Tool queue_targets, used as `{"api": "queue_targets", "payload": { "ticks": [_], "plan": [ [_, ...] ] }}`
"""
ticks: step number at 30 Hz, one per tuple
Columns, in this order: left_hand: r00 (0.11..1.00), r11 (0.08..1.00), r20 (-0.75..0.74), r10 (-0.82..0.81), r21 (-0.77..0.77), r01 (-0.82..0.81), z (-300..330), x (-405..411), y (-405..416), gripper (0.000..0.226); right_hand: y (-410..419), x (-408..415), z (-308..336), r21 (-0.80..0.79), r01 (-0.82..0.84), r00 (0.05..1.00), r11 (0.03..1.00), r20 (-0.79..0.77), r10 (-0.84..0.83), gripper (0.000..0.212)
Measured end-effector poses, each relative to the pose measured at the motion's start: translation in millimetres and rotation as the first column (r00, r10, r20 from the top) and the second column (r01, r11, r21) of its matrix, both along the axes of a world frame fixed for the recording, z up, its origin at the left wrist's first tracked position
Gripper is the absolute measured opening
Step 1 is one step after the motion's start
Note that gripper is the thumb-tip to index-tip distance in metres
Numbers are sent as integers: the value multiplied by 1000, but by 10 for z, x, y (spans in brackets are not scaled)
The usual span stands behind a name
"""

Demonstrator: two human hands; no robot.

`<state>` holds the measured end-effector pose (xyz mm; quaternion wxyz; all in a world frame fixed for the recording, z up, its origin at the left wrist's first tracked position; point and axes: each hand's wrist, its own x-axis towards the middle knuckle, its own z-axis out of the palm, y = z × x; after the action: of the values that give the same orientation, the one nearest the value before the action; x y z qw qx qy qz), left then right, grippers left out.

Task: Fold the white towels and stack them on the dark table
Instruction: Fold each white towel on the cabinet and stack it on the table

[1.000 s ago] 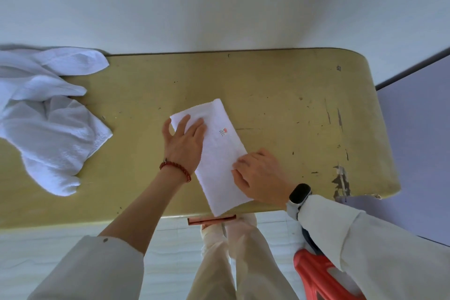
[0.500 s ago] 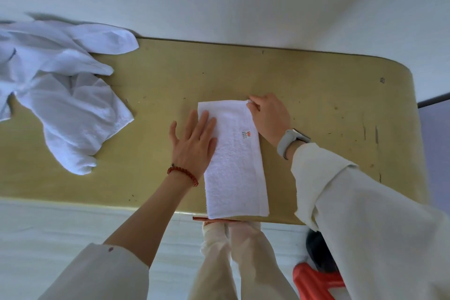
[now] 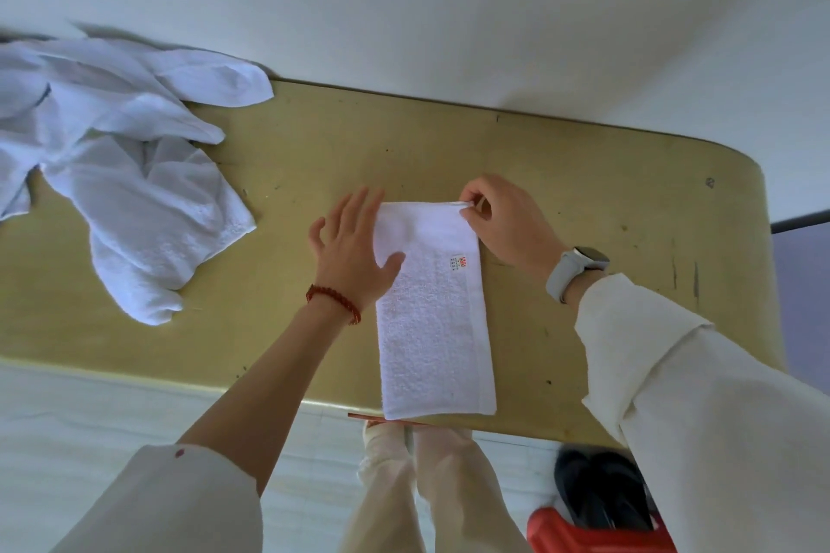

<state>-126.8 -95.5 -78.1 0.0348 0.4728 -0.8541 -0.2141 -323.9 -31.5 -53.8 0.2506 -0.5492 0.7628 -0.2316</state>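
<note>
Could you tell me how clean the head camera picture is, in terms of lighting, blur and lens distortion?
Head view: soft, even light, no glare on the yellowish table; a faint shadow behind the crumpled towels. Wide-angle bending curves the table's edges. The folded towel shows sharp weave, and the left hand resting on it and the right hand pinching its far corner are only slightly soft.

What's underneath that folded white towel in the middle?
The folded white towel lies on the yellowish table; a thin reddish strip peeks out below. Anything else beneath is covered.

Bright, even daylight; soft shadows; wide-angle bending at edges; slight overall softness.
</note>
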Motion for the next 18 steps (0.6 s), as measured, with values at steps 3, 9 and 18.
{"api": "queue_targets", "payload": {
  "ticks": [3,9,18],
  "plan": [
    [998,982,-30,51,184,-44,141,-104,-240,70,79,-18,113,-73,-42,999,996,18,44,2],
    [978,905,-200,55,425,36,377,-199,-519,35,120,-112,281,-113,-19,1000,993,5,20,2],
    [927,999,-376,-7,31,20,681,-330,-454,6,165,-190,447,-276,57,994,960,-71,-79,3]
  ]
}}
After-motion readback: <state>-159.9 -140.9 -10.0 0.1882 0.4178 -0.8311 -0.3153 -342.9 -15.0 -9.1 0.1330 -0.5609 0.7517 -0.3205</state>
